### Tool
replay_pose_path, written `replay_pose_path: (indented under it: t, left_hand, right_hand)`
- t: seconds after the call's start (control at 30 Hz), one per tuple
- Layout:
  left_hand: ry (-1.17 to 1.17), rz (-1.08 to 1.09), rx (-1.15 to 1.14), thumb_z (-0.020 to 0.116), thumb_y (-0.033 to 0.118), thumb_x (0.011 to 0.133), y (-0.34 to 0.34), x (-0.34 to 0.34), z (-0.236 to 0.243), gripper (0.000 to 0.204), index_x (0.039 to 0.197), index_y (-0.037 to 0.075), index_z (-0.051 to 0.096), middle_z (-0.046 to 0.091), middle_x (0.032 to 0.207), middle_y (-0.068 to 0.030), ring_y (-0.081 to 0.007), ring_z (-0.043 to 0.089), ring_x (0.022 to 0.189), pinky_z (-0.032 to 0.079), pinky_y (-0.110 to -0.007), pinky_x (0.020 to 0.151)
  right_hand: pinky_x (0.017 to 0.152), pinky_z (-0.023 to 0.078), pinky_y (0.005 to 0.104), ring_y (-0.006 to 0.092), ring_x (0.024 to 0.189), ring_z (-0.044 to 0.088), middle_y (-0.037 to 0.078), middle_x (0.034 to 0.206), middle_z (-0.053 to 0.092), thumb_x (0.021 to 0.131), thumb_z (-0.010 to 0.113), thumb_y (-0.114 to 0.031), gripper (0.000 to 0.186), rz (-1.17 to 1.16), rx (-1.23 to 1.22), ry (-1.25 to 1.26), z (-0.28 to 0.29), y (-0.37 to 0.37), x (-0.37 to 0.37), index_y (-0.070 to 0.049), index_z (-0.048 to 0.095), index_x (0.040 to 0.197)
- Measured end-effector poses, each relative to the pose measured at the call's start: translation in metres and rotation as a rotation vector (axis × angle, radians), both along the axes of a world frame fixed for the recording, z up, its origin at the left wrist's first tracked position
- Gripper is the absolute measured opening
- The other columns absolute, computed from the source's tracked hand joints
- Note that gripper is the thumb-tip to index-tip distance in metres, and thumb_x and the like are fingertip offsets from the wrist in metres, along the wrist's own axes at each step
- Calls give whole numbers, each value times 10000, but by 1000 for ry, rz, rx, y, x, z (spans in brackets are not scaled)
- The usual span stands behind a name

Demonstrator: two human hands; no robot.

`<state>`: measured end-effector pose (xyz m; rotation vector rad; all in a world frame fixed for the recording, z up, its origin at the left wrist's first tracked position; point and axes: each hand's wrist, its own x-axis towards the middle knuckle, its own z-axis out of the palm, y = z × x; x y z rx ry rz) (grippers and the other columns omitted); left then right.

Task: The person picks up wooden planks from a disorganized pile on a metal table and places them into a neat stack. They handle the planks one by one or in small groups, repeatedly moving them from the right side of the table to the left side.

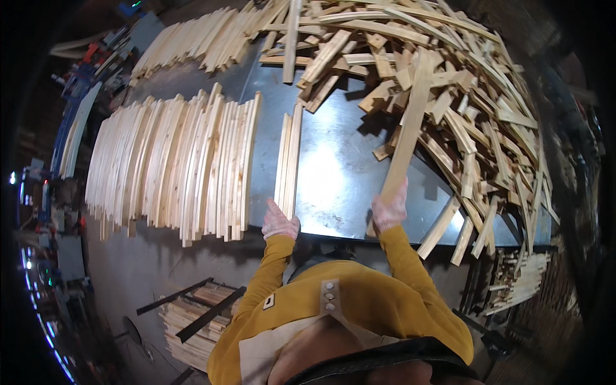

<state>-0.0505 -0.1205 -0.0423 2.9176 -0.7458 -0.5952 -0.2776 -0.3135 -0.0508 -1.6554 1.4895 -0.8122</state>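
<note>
No readable text, no legible labels

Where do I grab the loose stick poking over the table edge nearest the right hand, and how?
Best grip the stick by its near end, from the near side, wrapping above and below. That end juts past the table edge, likely leaving room underneath, while the far end lies by the pile. The right hand holds a board.

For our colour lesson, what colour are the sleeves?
Mustard-yellow sleeves, seen best in the head view.
</note>
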Motion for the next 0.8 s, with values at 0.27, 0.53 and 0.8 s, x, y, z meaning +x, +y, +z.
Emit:
replay_pose_path:
  t: [0.27, 0.53, 0.8]
  left_hand:
    - [128, 131, 29, 789, 375, 780, 13, 11, -5, 1094, 1544, 22, 89, 518, 1361, -186, -328, 529, 1244, 458, -409, 1021]
    - [1818, 470, -1324, 691, 620, 819, 11, 25, -19, 712, 1202, 26, 610, 692, 959, -160, -288, 700, 807, 605, -438, 665]
    - [1501, 885, -1328, 642, 382, 939, -35, -2, -43, 452, 1235, 42, 614, 664, 1208, -156, -248, 662, 1045, 569, -419, 908]
  right_hand:
    - [886, 516, 351, 283, 1032, 625, 146, 1212, 605, 799, 732, -242, 962, 351, -208, 33, -44, 67, -123, -70, 176, 1564]
    - [990, 459, 457, 393, 1179, 566, 204, 1342, 517, 830, 698, -308, 875, 611, 143, 783, 12, 46, -86, -94, 242, 1545]
    - [1108, 355, 363, 343, 1368, 421, 267, 1487, 408, 926, 647, -419, 902, 964, 470, -89, -47, 53, 78, 35, 167, 1540]
